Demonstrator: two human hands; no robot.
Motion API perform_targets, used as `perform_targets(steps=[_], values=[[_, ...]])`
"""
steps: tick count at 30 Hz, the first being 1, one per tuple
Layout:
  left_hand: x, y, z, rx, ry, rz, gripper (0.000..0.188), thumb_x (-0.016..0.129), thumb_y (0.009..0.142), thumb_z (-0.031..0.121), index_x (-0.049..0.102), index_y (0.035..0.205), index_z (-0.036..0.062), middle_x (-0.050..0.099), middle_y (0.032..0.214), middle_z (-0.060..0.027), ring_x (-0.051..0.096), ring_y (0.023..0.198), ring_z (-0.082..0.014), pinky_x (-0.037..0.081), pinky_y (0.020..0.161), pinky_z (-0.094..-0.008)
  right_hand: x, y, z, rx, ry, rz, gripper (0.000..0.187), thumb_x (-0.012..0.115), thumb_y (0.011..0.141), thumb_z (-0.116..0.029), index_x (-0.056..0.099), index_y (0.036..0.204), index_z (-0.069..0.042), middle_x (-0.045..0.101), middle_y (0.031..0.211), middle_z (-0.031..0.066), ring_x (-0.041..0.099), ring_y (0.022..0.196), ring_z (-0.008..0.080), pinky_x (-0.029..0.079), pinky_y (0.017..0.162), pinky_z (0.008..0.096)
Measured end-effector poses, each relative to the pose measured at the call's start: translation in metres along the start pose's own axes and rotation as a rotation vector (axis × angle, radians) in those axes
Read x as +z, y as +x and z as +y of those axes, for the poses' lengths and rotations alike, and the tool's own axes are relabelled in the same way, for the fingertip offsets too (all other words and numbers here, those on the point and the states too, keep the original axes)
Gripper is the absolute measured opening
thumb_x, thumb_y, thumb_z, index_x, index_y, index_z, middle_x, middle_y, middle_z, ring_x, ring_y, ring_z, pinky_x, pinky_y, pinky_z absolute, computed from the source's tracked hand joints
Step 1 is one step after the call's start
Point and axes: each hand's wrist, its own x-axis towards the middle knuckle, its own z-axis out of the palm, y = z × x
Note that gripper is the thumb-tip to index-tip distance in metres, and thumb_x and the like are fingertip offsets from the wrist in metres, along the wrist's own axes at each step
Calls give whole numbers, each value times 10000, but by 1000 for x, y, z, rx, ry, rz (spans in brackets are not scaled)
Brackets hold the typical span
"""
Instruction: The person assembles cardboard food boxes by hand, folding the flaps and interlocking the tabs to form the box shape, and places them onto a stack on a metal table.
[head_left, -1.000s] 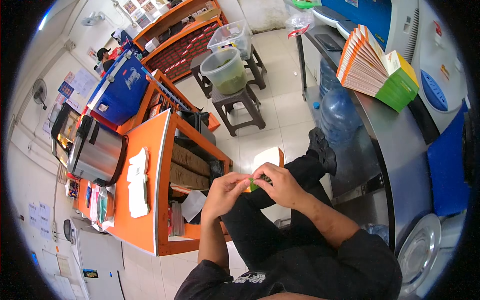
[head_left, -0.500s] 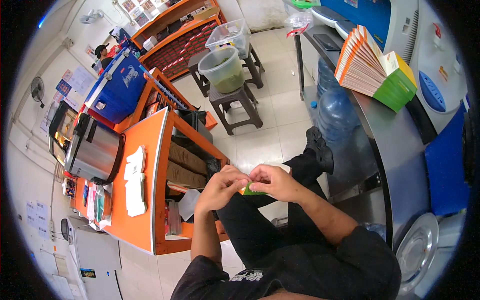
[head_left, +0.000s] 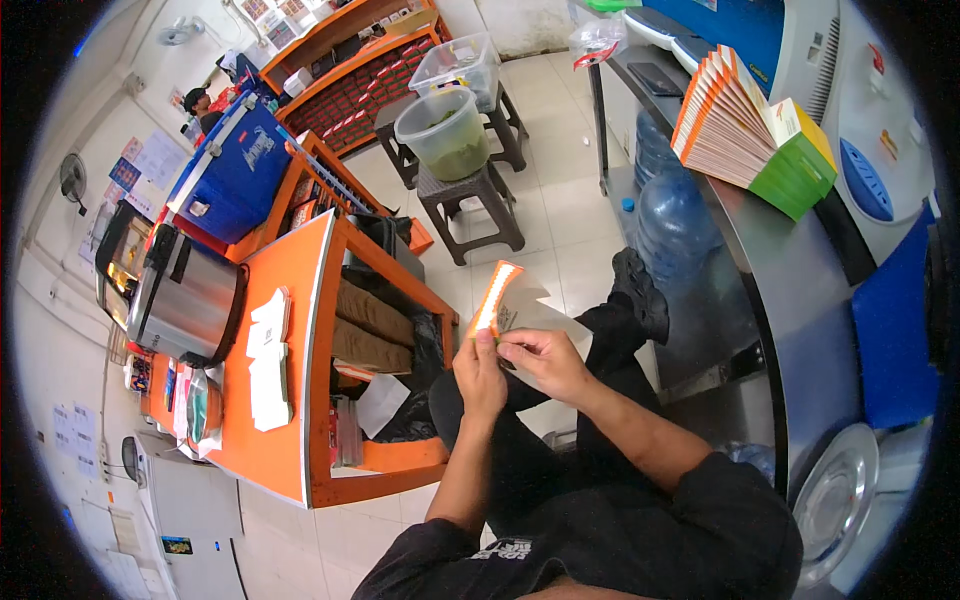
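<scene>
Two hands meet over the lap, the left hand (head_left: 481,378) pinching an orange-and-white card (head_left: 496,297) between thumb and fingers, the right hand (head_left: 553,366) close beside it with thumb and fingertips drawn narrow. Half a second ago both hands bent over the card and mostly covered it; now its toothed strip stands up above the left thumb. That suggests the card has been turned within the grip, the left hand doing the holding. Whether the right fingertips grip its lower edge I cannot tell, since knuckles cover the spot. Just beyond, the card's paler part is hard to separate from the bright floor. To the left, white papers (head_left: 268,375) lie on the orange table (head_left: 303,300); the brown shapes (head_left: 370,320) beneath are too shaded to name. To the right, a fanned stack of cartons (head_left: 725,125) rests on the steel table (head_left: 790,270). Farther off, a cloudy tub (head_left: 410,135) sits on a stool (head_left: 470,205), its green contents blurred. At the back, a person (head_left: 205,110) is partly hidden.
</scene>
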Motion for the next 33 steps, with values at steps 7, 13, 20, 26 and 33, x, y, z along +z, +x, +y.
perform_targets(steps=[7, 13, 20, 26, 33], values=[[-20, 2, -15, -108, -39, 98, 460, 426, 1015, 352, 632, 1055, -57, 652, 906, -43, 573, 798, -76, 467, 716, -222, -38, 12, -27, -457, -779, 367, 396, 540, 955, -286, 547, 1218, 10, 647, 1069, 137, 615, 966, 233, 455, 877, 313], [-5, 0, -4, -133, -115, 87, 425, 513, 987, 333, 674, 949, -59, 612, 754, 14, 485, 662, -32, 429, 596, -204, -40, 10, -9, 127, 145, 4, 501, 384, 1018, -396, 542, 1215, 37, 621, 1072, 60, 552, 994, 98, 431, 897, 255], [-9, -2, -1, -200, -105, -43, 421, 517, 985, 330, 685, 885, -43, 613, 717, 11, 503, 633, -37, 424, 568, -206, -37, 7, -5, 98, 98, -26, 484, 452, 992, -424, 613, 1081, 24, 648, 891, 37, 571, 784, 63, 472, 706, 228], [10, 7, 14, -402, -386, 72, 405, 482, 993, 350, 656, 956, -14, 636, 820, -8, 540, 689, -48, 447, 631, -200, -27, 7, 3, -110, -226, 281, 432, 550, 954, -399, 596, 800, 1, 605, 661, 5, 524, 592, 50, 439, 528, 242], [5, 3, 6, -119, -98, 54, 352, 547, 974, 280, 678, 897, -37, 599, 726, 26, 486, 653, -40, 400, 587, -190, -32, 10, -9, -137, -174, 266, 456, 540, 966, -358, 557, 680, -3, 543, 573, 20, 456, 555, 39, 396, 493, 250]])
